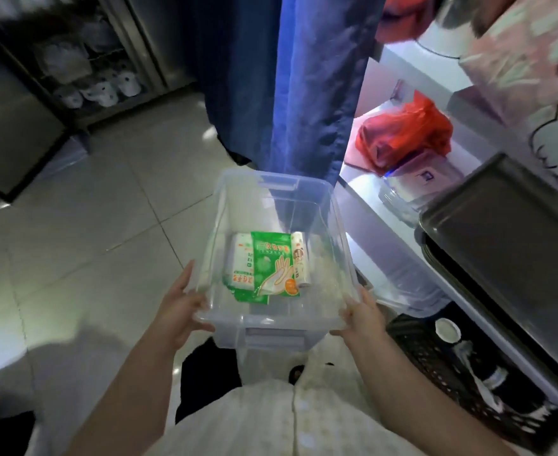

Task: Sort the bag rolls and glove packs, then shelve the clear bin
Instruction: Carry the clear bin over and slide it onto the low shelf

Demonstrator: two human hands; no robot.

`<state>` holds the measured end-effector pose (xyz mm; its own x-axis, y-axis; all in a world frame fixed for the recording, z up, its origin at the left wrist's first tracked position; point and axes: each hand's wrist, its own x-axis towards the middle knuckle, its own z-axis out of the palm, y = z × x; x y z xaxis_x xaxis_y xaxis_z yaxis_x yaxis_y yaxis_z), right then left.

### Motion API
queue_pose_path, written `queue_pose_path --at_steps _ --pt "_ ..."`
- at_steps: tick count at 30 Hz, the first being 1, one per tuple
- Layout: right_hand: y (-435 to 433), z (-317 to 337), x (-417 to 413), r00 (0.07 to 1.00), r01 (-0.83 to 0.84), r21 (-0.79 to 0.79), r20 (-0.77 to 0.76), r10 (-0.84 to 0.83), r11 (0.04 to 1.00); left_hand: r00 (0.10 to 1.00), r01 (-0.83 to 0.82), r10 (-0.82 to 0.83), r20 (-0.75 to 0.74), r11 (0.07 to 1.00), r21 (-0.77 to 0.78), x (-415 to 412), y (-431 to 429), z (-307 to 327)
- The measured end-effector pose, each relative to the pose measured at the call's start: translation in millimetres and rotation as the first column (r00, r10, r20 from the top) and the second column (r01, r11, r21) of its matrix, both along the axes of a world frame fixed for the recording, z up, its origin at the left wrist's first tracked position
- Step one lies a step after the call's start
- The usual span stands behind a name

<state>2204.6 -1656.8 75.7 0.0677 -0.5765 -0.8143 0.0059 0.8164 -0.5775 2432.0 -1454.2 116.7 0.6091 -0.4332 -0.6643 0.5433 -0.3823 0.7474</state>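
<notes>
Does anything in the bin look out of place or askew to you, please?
Nothing is spilled or damaged. In the bin, a green glove pack lies across the others, covering part of the left roll; a second roll lies beside it. Both hands hold the near rim.

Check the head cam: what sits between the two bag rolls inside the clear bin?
In the head view, a green glove pack lies between the left bag roll and the right bag roll on the clear bin floor, overlapping both.
</notes>
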Motion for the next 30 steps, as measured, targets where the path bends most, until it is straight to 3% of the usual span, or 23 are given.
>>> queue_pose_path --at_steps 7,13,24,30 --pt "76 -8 50 0.9 0.435 -0.038 0.029 -0.434 0.9 0.937 0.348 -0.345 -0.049 0.936 0.055 113 -33 -29" --pt "149 -7 76 0.672 0.74 0.011 -0.024 -0.74 0.672 0.778 0.626 -0.62 -0.096 0.779 0.044 157 -55 -37" --pt "147 -21 64 0.513 0.858 -0.027 -0.025 -0.858 0.514 0.638 0.76 -0.74 -0.214 0.649 0.026 138 -141 -70" --pt "134 -41 74 0.484 0.875 0.01 -0.077 -0.872 0.485 0.648 0.757 -0.719 -0.253 0.646 0.103 144 -158 -93"
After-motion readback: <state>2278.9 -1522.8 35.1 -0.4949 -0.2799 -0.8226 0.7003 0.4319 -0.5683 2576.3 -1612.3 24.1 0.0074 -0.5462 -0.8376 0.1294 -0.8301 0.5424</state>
